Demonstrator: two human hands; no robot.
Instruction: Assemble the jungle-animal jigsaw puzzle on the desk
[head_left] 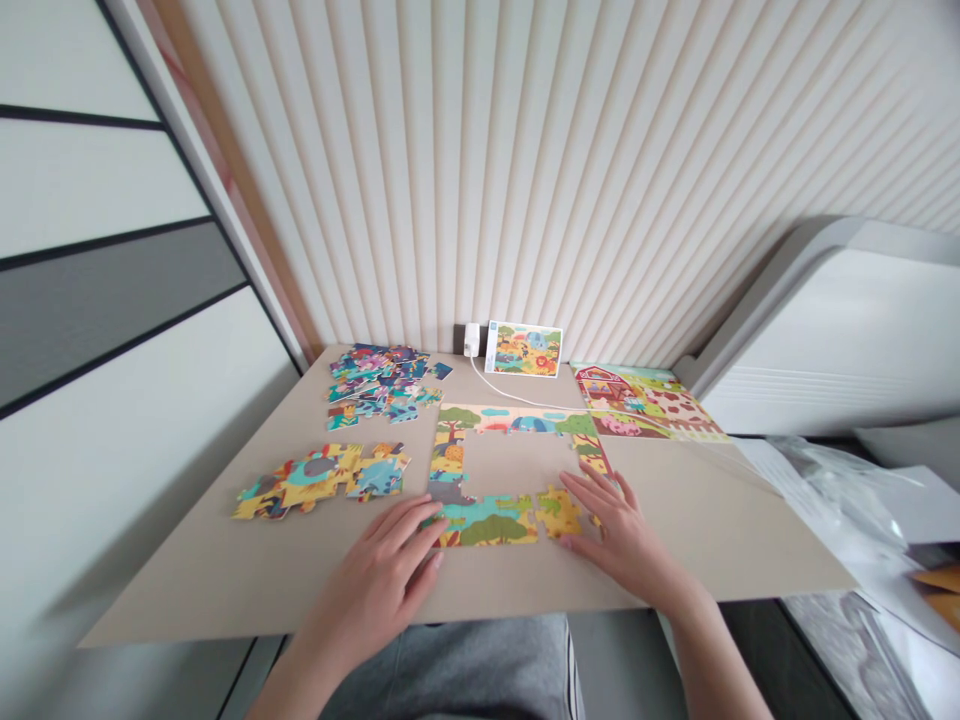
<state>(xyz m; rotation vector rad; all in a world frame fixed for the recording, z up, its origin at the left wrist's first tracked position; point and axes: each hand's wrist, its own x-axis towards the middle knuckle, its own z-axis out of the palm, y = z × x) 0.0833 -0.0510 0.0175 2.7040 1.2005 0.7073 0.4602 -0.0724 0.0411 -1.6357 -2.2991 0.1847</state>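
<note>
A puzzle frame (491,522) of joined pieces lies on the beige table (675,510), with a bare middle. My left hand (390,565) rests at its lower left corner, fingers spread on the pieces' edge. My right hand (619,525) is at the lower right, fingers apart, touching a yellow piece section (558,512). A narrow gap shows between that section and the bottom row. Part of the lower right corner is hidden under my right hand. Behind the frame a picture card (523,350) stands upright, showing an animal scene.
Loose yellow and blue pieces (315,478) lie at the left, with a dark blue pile (382,380) behind. A farm puzzle (637,402) lies at the back right. A white cable runs from a charger (471,340) across the table. Plastic wrap (847,500) is at the right.
</note>
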